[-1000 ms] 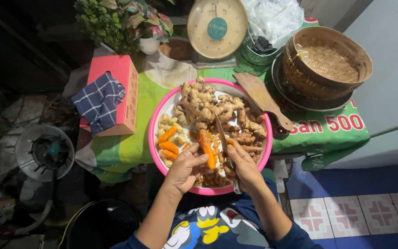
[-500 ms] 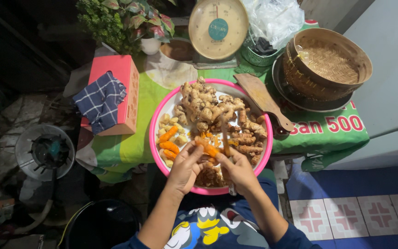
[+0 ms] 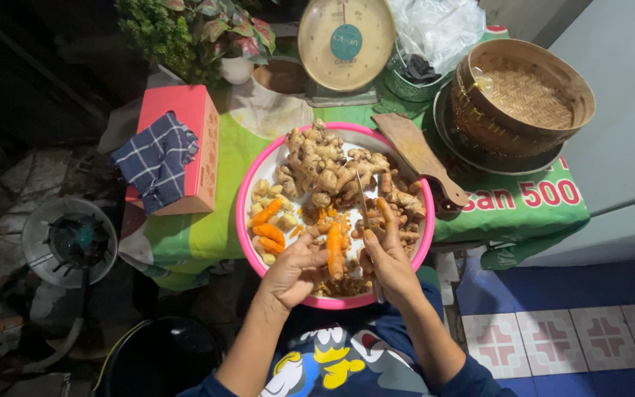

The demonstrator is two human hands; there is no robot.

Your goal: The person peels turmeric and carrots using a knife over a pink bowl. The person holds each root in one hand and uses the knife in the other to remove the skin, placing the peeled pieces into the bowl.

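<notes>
My left hand (image 3: 293, 269) pinches the orange root (image 3: 334, 250), small, firm, peeled slick, so I grip its lower end. Right hand (image 3: 389, 259) is closed round the knife (image 3: 364, 206) over the pink bowl (image 3: 244, 200).

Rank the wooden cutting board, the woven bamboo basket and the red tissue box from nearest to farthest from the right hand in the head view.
From the right hand:
1. Wooden cutting board, just up-right, against the pink basin.
2. Woven bamboo basket, farther up-right.
3. Red tissue box, far left, under a checked cloth.
</notes>
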